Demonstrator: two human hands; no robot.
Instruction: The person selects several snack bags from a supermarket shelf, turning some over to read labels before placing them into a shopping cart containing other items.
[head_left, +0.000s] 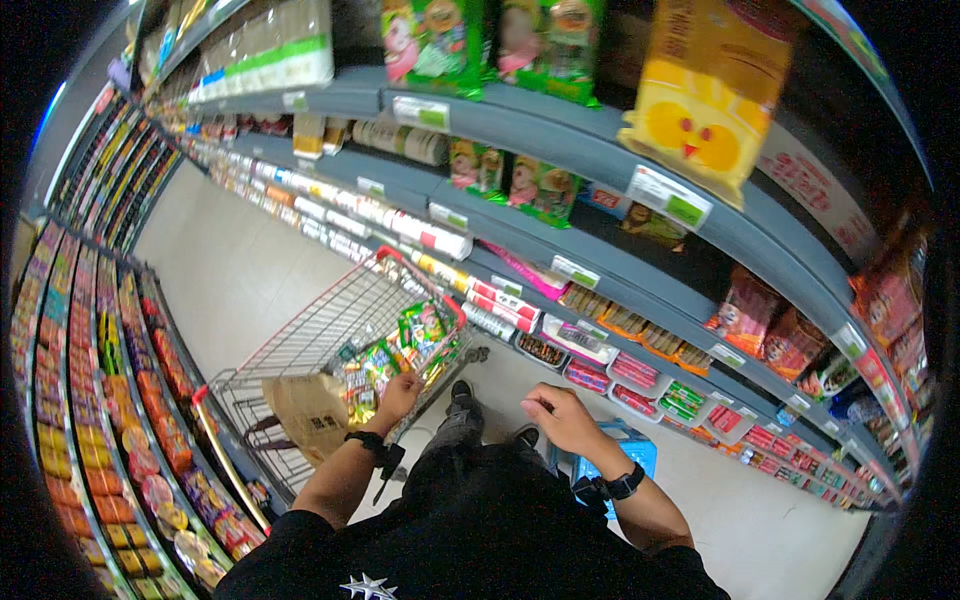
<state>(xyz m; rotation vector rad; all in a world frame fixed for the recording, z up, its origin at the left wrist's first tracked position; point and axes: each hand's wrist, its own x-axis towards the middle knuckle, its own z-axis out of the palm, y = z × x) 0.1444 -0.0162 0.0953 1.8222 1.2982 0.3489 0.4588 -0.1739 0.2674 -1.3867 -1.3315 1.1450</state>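
My left hand (403, 393) is over the near side of a wire shopping cart (300, 315), beside green snack packets (424, 326). Its fingers are curled, and I cannot make out whether they grip a packet. Other shiny packets (364, 375) lie heaped around it in the cart. A brown paper bag or sack (311, 412) bearing print stands at the cart's left part. My right hand (559, 420) hangs in the air before the lower shelves, fingers curled in, with nothing visible in it. Below it is a blue plastic step stool (634, 450).
A long grey shelf unit (495, 214) runs ahead, with green bags (435, 45), a yellow bag (705, 97) and wrapped noodle-like rolls (435, 232). Trays of red packets (634, 367) sit low. Another stocked shelf (112, 405) lines the left. Pale floor (217, 232) lies between.
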